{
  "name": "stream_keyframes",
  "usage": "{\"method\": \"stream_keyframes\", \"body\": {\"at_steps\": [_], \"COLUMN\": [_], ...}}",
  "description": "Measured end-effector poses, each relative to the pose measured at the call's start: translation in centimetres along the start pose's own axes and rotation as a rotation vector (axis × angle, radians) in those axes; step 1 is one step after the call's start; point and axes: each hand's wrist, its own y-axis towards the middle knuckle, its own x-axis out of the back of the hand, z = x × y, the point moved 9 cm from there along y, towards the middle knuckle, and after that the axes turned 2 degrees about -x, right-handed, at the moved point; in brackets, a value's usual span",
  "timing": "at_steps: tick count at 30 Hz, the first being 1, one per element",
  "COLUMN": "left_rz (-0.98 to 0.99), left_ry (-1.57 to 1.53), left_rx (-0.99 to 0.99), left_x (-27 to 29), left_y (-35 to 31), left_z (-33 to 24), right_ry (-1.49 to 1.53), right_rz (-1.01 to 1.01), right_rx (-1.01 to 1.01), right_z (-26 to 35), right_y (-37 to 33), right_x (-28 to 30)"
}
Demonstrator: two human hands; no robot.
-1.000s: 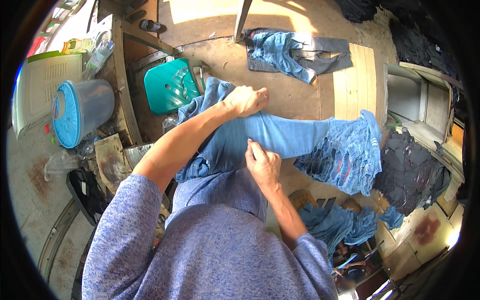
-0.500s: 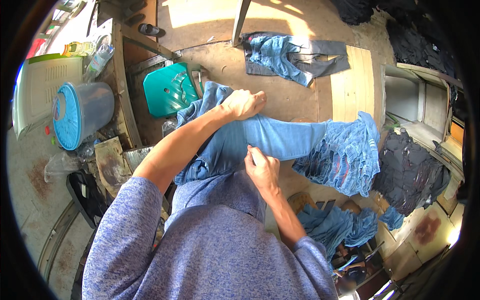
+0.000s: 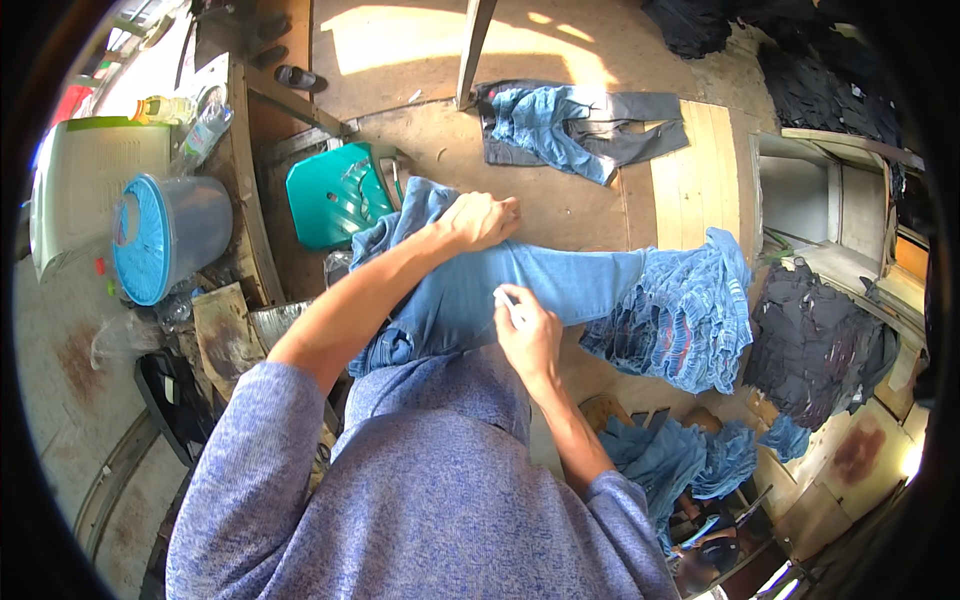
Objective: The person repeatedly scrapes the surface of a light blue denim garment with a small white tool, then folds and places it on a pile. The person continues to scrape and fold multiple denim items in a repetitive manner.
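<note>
From my remote seat, the biggest thing I get is the brown floor (image 3: 570,210). Above its near part, the jeans (image 3: 575,285) stretch crosswise, just beyond the wearer's blue sweater (image 3: 430,490); what bears them underneath is hidden, but I'd guess they are kept close so both arms reach easily. Their right end meets a bunched, frayed denim bundle (image 3: 685,325) (whether it is the same garment, I cannot tell). By the floor's right edge sits a dark cloth heap (image 3: 815,340). Toward its far edge, dark trousers (image 3: 640,105) lie flat, perhaps to keep them smooth, with a light blue denim piece (image 3: 535,115) on top. A green plastic seat (image 3: 340,195) stands near the floor's left edge. My view shows the left hand (image 3: 475,220) curled at the jeans' far edge, probably steadying them; whether it pinches cloth, I can't tell. The right hand (image 3: 528,335), over the near edge, has its fingers drawn narrow around a small pale piece (image 3: 507,302), presumably for fine control.
</note>
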Motion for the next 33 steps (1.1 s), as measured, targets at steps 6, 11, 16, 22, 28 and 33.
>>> {"method": "stream_keyframes", "body": {"at_steps": [6,11,16,22,28,33], "left_rz": [-0.552,-0.561,-0.117,-0.144,-0.215,-0.227], "left_ry": [0.312,-0.590,-0.943,-1.529,-1.383,-1.346], "left_rx": [0.505,1.083,0.991,1.063,1.066,1.033], "left_x": [12.8,6.7,1.4,-2.6,-2.9,-2.6], "left_y": [-16.9,-29.2,-26.0,-21.7,-22.0,-23.2], "left_z": [-3.9,-3.4,-4.0,-7.3,-7.1,-6.9], "right_ry": [0.009,0.129,0.219,0.198,0.198,0.326], "right_rz": [-0.290,-0.134,-0.144,-0.070,0.068,0.082], "right_rx": [0.062,-0.129,-0.046,-0.143,-0.187,-0.293], "right_z": [-2.3,-4.3,-2.9,-4.8,-5.0,-4.3], "right_y": [-1.6,-2.5,-3.1,-4.4,-3.5,-2.7], "right_x": [5.1,3.7,4.6,5.4,2.2,-1.2]}}
